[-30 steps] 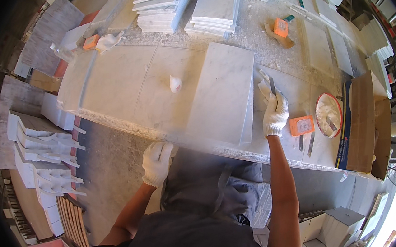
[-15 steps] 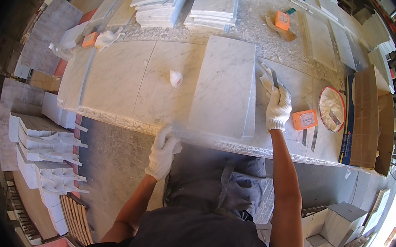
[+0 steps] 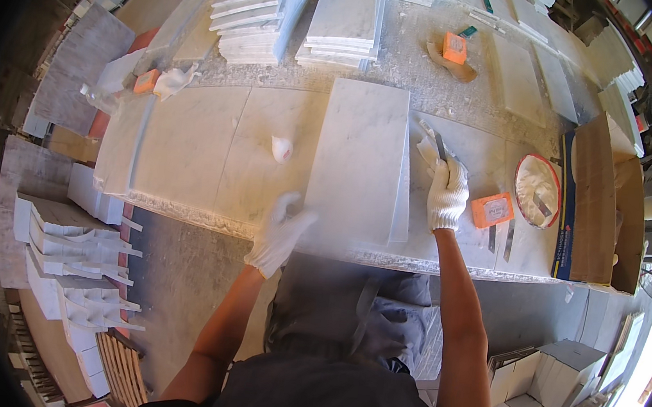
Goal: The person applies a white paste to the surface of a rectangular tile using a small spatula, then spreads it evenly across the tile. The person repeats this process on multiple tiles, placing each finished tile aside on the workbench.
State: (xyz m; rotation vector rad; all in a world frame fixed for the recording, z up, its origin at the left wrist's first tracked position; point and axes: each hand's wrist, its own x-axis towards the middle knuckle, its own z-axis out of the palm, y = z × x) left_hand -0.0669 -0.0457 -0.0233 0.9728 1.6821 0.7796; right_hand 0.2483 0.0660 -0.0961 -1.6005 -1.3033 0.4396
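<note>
Two pale grey-veined marble tiles (image 3: 358, 159) lie stacked, slightly askew, on the workbench before me. My left hand (image 3: 282, 235), in a white knit glove, is beside their near left corner at the bench edge. It is motion-blurred, with thumb apart from fingers and nothing visible in it. To the right of the tiles, my gloved right hand (image 3: 449, 192) is closed around a thin metal scraper blade (image 3: 440, 146). A whitish piece shows next to the blade; its kind is unclear. A small white crumpled lump (image 3: 281, 149) sits left of the tiles.
An orange box (image 3: 492, 210), thin metal strips (image 3: 509, 241) and a red-rimmed bowl of pale paste (image 3: 536, 192) lie right of my right hand. Beyond them stands a cardboard box (image 3: 595, 202). Tile stacks (image 3: 344, 17) stand at the back. Another orange box (image 3: 455, 48) lies far right.
My left hand has moved forward and right, from in front of the bench edge to the tiles' near left corner, its fingers spreading. My right hand still holds the blade. The view has shifted slightly.
</note>
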